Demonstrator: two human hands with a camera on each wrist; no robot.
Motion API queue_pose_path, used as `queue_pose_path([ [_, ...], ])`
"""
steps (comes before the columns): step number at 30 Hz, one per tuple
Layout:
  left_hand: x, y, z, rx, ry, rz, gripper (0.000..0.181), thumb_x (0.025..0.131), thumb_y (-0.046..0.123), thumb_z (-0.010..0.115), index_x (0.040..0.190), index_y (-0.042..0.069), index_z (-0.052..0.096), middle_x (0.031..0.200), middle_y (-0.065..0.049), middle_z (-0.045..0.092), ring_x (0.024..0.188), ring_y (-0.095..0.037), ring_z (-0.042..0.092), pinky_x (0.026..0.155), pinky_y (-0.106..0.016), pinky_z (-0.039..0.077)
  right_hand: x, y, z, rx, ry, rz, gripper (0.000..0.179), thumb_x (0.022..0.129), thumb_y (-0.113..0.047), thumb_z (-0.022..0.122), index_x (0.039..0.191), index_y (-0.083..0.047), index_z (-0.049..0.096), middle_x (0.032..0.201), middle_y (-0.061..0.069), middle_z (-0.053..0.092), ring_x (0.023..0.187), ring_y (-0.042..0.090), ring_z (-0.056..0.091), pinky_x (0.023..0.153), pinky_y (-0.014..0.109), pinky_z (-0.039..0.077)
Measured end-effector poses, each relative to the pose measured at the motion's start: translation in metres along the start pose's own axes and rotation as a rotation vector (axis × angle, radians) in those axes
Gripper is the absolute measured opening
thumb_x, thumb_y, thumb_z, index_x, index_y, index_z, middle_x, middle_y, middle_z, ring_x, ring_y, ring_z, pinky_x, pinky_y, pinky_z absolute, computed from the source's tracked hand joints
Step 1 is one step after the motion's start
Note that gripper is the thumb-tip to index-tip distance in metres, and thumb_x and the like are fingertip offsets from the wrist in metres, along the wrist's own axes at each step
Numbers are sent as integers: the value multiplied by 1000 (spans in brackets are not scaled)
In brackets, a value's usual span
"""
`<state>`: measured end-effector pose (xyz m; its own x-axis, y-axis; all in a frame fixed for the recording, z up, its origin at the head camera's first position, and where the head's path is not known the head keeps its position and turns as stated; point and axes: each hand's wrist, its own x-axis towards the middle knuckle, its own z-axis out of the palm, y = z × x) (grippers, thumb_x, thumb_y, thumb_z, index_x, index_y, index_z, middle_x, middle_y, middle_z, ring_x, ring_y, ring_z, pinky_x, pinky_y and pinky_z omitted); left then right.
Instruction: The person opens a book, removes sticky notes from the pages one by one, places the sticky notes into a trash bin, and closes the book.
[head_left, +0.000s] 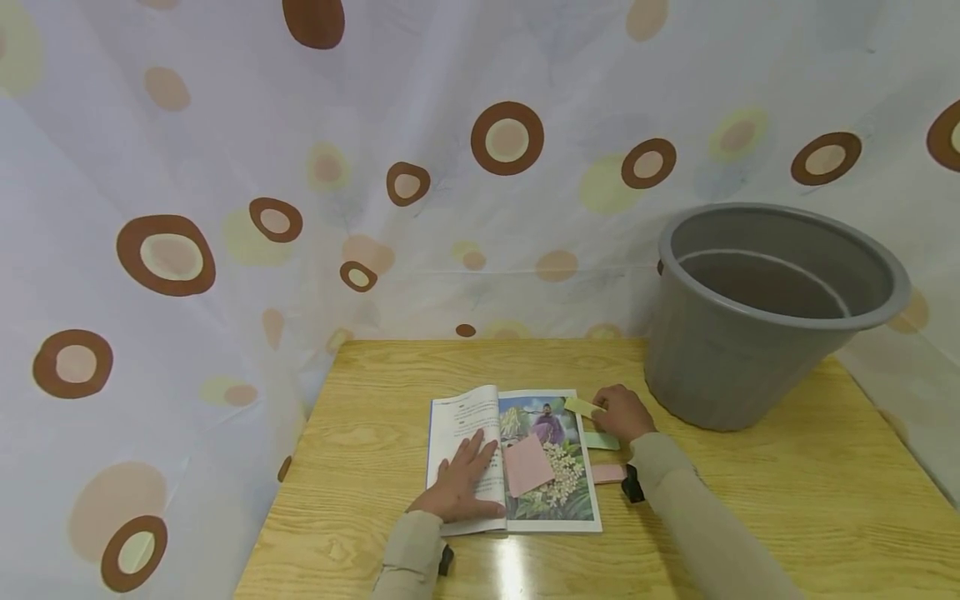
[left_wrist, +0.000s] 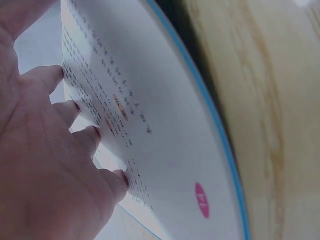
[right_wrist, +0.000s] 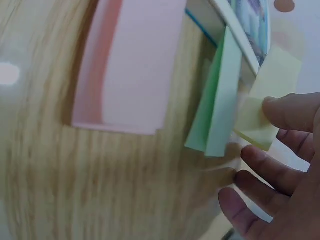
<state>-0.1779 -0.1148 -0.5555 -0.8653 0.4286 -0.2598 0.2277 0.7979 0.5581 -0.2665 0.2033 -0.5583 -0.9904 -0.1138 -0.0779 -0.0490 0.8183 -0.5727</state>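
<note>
An open book (head_left: 555,508) lies on the wooden table, printed text on its left page (head_left: 461,417) and a colour picture on the right. My left hand (head_left: 459,487) rests on the left page with fingers spread; in the left wrist view its fingertips (left_wrist: 117,185) touch the text. Thumb and fingers of my right hand (head_left: 625,414) pinch a yellow sticky note (right_wrist: 272,85) at the book's upper right edge. Below it, a folded green sticky note (right_wrist: 220,110) and a folded pink one (right_wrist: 140,65) stick out from the same edge. A pink square note (head_left: 528,465) lies on the picture.
A large grey bucket (head_left: 705,367) stands at the back right of the table (head_left: 375,417), just beyond my right hand. A white curtain (head_left: 465,242) with brown and yellow spots hangs behind and at the sides.
</note>
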Motion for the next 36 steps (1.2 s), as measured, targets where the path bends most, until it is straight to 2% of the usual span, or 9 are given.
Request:
queue_pose_path([
  [4,0,0,0,5,-3,6,102,80,47,78,160,18,21,170,-7,5,156,-36,9,120,-69,15,-1,-6,-7,0,60,-60,20,97,-12,56,108,0,67,120,26,63,99,37,62,80,52,53],
  [10,-2,1,-3,14,14,-2,102,80,47,78,159,19,22,170,-7,6,157,-35,9,120,-68,14,-7,-37,-25,34,161,-146,22,98,-15,58,111,1,66,120,24,64,91,31,61,81,53,51],
  [16,-4,1,-2,11,22,1,102,79,48,78,159,19,23,170,-7,6,157,-35,9,121,-68,14,-22,-76,-41,46,236,-242,24,98,-20,61,113,-3,67,114,18,69,100,33,65,86,53,54],
  [21,-5,0,0,-9,24,5,102,78,47,79,159,18,24,170,-7,7,156,-36,9,120,-69,12,-38,-104,-61,59,339,-372,16,97,-18,64,107,-7,69,104,13,71,94,29,67,82,50,56],
  [27,-4,-3,1,0,40,5,102,78,47,79,159,17,25,170,-8,8,156,-37,10,120,-69,13,-53,-123,-86,113,445,-475,10,95,-13,66,102,-8,68,98,10,71,91,27,70,83,49,58],
  [30,-3,-4,2,1,44,6,102,77,47,79,159,17,25,170,-8,8,156,-37,10,120,-69,14,-60,-125,-99,92,535,-523,9,92,-9,69,100,-8,69,95,9,72,87,24,70,79,44,58],
  [33,-2,-3,3,-4,45,9,102,77,48,79,159,17,25,170,-8,8,156,-36,10,120,-69,13,-67,-123,-116,104,647,-538,11,89,-4,71,100,-6,72,93,9,74,83,21,68,77,30,55],
  [35,-3,-2,4,-9,47,10,102,77,47,79,158,17,26,170,-8,8,156,-36,9,120,-69,13,-72,-122,-131,147,728,-538,13,87,-1,71,100,-3,74,92,12,74,82,8,65,78,22,51],
  [36,-3,-2,4,-12,48,10,101,77,47,79,158,17,26,170,-8,8,156,-36,9,120,-69,12,-75,-120,-139,171,762,-525,13,87,-1,71,99,-2,74,91,9,75,82,1,63,78,17,49],
])
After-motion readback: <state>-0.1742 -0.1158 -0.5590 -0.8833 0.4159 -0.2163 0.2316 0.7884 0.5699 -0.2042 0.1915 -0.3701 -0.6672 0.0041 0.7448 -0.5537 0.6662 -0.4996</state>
